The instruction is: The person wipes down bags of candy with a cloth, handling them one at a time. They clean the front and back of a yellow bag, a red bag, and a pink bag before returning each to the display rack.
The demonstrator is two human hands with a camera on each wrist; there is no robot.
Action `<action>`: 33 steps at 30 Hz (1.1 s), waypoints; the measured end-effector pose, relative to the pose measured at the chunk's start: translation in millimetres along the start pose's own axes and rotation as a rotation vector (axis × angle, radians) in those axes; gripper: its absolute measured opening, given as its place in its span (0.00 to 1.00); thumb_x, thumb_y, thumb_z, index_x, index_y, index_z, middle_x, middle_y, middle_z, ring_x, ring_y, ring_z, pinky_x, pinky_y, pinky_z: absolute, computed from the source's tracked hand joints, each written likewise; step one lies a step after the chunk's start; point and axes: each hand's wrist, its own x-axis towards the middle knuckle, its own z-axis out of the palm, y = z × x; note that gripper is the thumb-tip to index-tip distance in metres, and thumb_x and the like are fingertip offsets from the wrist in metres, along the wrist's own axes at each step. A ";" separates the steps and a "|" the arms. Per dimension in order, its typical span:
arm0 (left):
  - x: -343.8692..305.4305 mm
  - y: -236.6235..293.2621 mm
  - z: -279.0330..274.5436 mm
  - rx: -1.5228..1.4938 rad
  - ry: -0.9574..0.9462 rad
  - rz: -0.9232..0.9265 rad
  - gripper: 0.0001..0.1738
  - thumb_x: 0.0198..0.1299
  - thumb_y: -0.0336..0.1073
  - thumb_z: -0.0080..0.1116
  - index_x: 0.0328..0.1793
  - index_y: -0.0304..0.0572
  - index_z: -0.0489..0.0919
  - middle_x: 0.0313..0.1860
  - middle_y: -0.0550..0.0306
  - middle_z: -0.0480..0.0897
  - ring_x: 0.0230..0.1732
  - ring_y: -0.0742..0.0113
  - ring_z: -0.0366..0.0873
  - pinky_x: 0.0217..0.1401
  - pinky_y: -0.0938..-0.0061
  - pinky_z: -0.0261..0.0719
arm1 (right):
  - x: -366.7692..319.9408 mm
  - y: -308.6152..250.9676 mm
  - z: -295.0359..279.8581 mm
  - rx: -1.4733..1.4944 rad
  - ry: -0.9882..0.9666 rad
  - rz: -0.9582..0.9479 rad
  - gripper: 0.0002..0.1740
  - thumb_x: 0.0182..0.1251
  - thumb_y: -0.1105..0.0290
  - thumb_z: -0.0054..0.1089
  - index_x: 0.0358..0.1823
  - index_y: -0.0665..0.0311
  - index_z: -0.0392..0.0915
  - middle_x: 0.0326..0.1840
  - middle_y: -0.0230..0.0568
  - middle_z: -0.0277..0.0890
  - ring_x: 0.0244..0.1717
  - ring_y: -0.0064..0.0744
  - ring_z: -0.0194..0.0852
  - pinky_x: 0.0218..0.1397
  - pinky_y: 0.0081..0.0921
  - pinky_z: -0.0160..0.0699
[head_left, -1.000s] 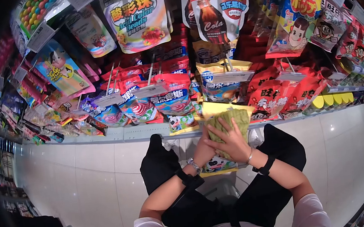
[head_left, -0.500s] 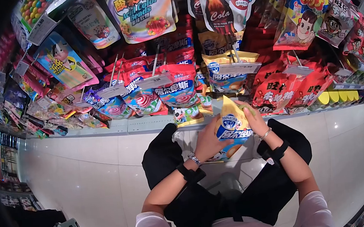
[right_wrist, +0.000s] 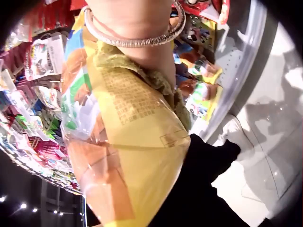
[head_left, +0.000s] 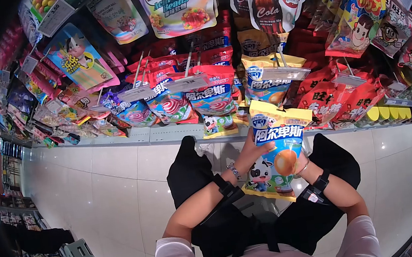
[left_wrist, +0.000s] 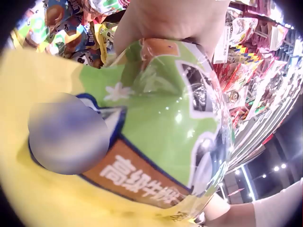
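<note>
A blue and yellow candy bag [head_left: 275, 156] with a cartoon cow is held up between both hands, its front facing the head camera. My left hand [head_left: 253, 151] grips its left edge, thumb across the front. In the left wrist view, the yellow lower end and green part of the bag [left_wrist: 156, 99] fill the picture. Most of my right hand [head_left: 301, 162] is hidden behind the bag's right side. There it holds a green cloth [right_wrist: 111, 59] against the yellow printed back. The fingers of that hand are out of sight.
Ahead, red candy bags [head_left: 209, 90] and yellow-topped bags [head_left: 269, 91] hang on hooks with price tags. Red bags [head_left: 322, 100] fill the right side of the display. A shelf ledge [head_left: 166, 134] runs above the tiled floor [head_left: 116, 189]. The person's knees [head_left: 187, 166] flank the bag.
The cloth was on the bag's upper face, then by its right edge; now it is behind. The bag has been turned to show its printed front. The head view has shifted slightly left.
</note>
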 end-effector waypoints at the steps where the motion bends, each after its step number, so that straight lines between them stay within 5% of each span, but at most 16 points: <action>1: 1.3 3.3 0.4 -0.004 -0.006 -0.001 0.40 0.47 0.43 0.66 0.61 0.41 0.56 0.51 0.59 0.69 0.50 0.73 0.69 0.48 0.76 0.73 | 0.1 -3.2 -0.8 -0.001 0.005 -0.005 0.26 0.67 0.52 0.37 0.57 0.64 0.63 0.54 0.44 0.70 0.51 0.37 0.71 0.55 0.33 0.70; 5: 9.7 23.8 2.7 0.001 0.044 -0.067 0.37 0.49 0.38 0.63 0.62 0.43 0.55 0.50 0.59 0.71 0.52 0.71 0.69 0.49 0.72 0.73 | 5.1 -25.0 45.8 -0.250 0.182 -0.305 0.34 0.65 0.41 0.32 0.59 0.62 0.61 0.54 0.41 0.69 0.52 0.34 0.70 0.55 0.31 0.70; 8: 17.0 33.5 3.2 0.115 0.107 0.162 0.41 0.44 0.27 0.65 0.63 0.40 0.54 0.50 0.57 0.71 0.49 0.71 0.71 0.46 0.75 0.75 | -4.2 -38.0 47.7 -0.500 0.200 -0.519 0.33 0.66 0.43 0.33 0.61 0.63 0.58 0.57 0.39 0.65 0.55 0.31 0.66 0.58 0.28 0.65; 9: 22.3 33.2 4.3 0.113 0.104 0.161 0.41 0.44 0.27 0.65 0.63 0.40 0.54 0.50 0.57 0.71 0.49 0.71 0.71 0.46 0.75 0.75 | -3.2 -39.3 41.0 -0.501 0.204 -0.521 0.33 0.66 0.43 0.33 0.61 0.63 0.58 0.57 0.39 0.65 0.55 0.31 0.66 0.58 0.28 0.65; 11: 32.9 30.5 5.8 0.170 0.189 0.443 0.40 0.42 0.30 0.69 0.58 0.40 0.56 0.47 0.56 0.73 0.45 0.72 0.74 0.43 0.78 0.77 | 3.3 -40.6 18.1 -0.806 0.362 -0.717 0.31 0.68 0.48 0.35 0.63 0.65 0.56 0.59 0.39 0.61 0.58 0.29 0.60 0.61 0.25 0.58; 15: 43.7 45.2 9.3 0.025 0.145 0.287 0.41 0.41 0.30 0.70 0.59 0.39 0.56 0.46 0.56 0.74 0.46 0.70 0.74 0.47 0.76 0.75 | 7.7 -38.2 54.5 -0.989 0.468 -0.831 0.27 0.69 0.61 0.40 0.63 0.69 0.54 0.61 0.39 0.58 0.61 0.28 0.54 0.64 0.24 0.51; 18: 50.9 49.9 8.1 0.110 0.132 0.384 0.40 0.40 0.31 0.70 0.58 0.38 0.58 0.47 0.55 0.74 0.46 0.71 0.74 0.47 0.77 0.75 | 12.2 -42.6 53.8 -1.029 0.452 -0.915 0.26 0.69 0.63 0.39 0.63 0.70 0.54 0.61 0.40 0.59 0.60 0.28 0.55 0.64 0.24 0.51; 23: 66.5 50.2 7.3 0.229 0.163 0.481 0.37 0.41 0.27 0.67 0.58 0.38 0.60 0.46 0.57 0.73 0.44 0.71 0.75 0.41 0.79 0.77 | 23.7 -48.8 58.5 -1.012 0.516 -0.926 0.25 0.68 0.64 0.40 0.63 0.70 0.55 0.60 0.40 0.60 0.59 0.28 0.56 0.63 0.24 0.52; 27: 73.1 48.0 9.3 0.117 0.175 0.308 0.37 0.42 0.25 0.66 0.59 0.39 0.59 0.46 0.57 0.73 0.45 0.71 0.74 0.44 0.78 0.76 | 32.8 -53.4 47.1 -0.924 0.569 -0.916 0.24 0.69 0.63 0.39 0.61 0.71 0.58 0.59 0.40 0.61 0.60 0.29 0.56 0.64 0.24 0.51; 33: 75.9 41.0 9.1 0.189 0.209 0.350 0.37 0.40 0.32 0.70 0.56 0.38 0.61 0.45 0.55 0.76 0.45 0.71 0.75 0.48 0.76 0.73 | 30.0 -51.0 42.1 -0.967 0.629 -0.987 0.23 0.69 0.62 0.38 0.58 0.72 0.61 0.58 0.41 0.62 0.60 0.31 0.57 0.64 0.26 0.51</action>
